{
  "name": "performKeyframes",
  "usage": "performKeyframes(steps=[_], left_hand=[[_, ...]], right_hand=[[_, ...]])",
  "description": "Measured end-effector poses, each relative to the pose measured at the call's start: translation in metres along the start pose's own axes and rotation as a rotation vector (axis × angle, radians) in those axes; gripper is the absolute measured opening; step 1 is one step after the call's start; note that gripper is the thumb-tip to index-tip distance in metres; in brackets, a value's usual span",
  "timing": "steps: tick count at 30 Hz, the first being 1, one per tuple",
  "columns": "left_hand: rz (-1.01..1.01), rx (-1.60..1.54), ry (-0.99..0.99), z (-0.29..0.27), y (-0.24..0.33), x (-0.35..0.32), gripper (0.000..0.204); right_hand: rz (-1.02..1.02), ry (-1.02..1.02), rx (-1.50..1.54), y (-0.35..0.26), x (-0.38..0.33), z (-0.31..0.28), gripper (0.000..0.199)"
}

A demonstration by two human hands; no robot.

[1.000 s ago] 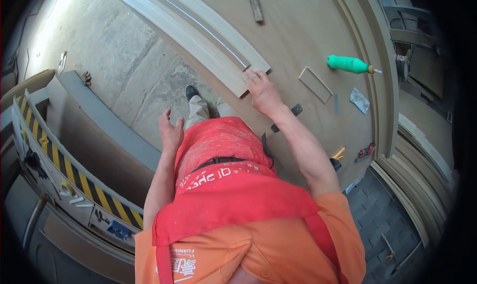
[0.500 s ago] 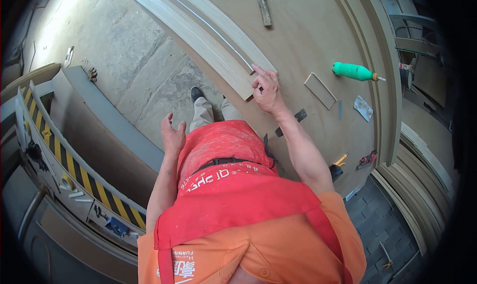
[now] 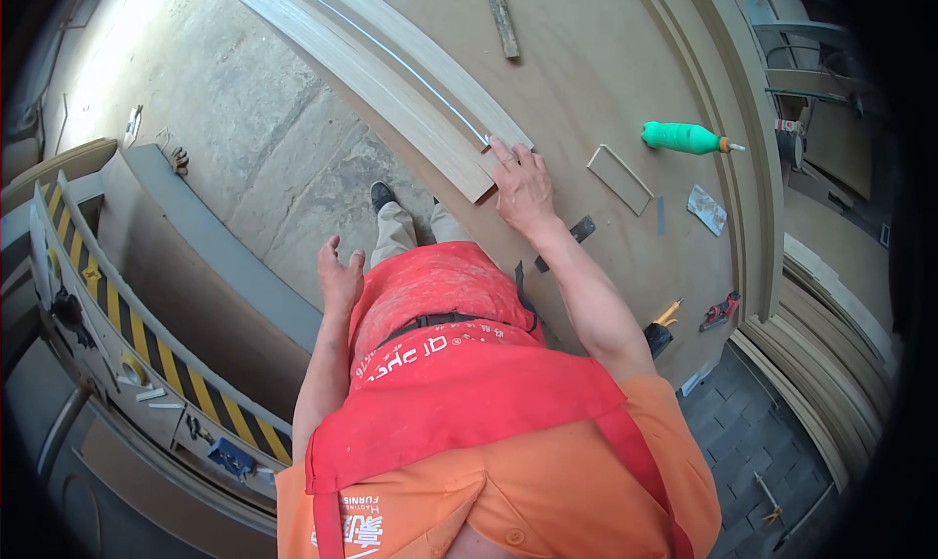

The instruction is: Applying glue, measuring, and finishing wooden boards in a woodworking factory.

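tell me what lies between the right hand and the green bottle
In the head view, a pale-edged rectangular piece lies on the brown work surface between the right hand and the green bottle.

Right hand (image 3: 525, 190) uncurling at the white strip (image 3: 469, 124)

From my remote post I'm watching the fingers, folded half a second ago, straightening out toward the strip's near end. My view is also drifting slightly, sliding the bottle (image 3: 682, 137) leftward in frame.
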State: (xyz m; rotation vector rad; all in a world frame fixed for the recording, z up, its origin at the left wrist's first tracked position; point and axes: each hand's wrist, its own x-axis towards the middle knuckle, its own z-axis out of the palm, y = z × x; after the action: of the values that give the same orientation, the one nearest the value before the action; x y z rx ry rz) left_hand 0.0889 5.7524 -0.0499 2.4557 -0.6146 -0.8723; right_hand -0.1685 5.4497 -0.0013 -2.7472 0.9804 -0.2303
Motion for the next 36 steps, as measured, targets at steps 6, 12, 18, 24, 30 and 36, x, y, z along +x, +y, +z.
performKeyframes(steps=[6,12,18,24,30,36], left_hand=[[-0.013,0.017,-0.064,0.000,-0.016,0.004,0.065],[0.025,0.013,-0.204,-0.001,-0.025,0.022,0.062],[0.070,-0.003,-0.409,-0.001,-0.009,0.055,0.058],[0.177,0.125,-0.550,0.008,0.045,0.066,0.060],[0.228,0.173,-0.506,0.011,0.068,0.070,0.058],[0.249,0.221,-0.548,-0.004,0.091,0.053,0.056]], right_hand=[[0.095,0.124,0.232,-0.029,-0.029,-0.072,0.017],[0.396,-0.325,0.996,-0.054,-0.080,-0.074,0.026],[0.445,-0.274,1.138,-0.035,-0.143,-0.084,0.037],[0.701,-0.280,1.022,-0.011,-0.189,-0.091,0.041],[0.671,-0.027,1.187,-0.031,-0.196,-0.053,0.033],[0.766,-0.098,1.273,-0.019,-0.169,-0.033,0.032]])
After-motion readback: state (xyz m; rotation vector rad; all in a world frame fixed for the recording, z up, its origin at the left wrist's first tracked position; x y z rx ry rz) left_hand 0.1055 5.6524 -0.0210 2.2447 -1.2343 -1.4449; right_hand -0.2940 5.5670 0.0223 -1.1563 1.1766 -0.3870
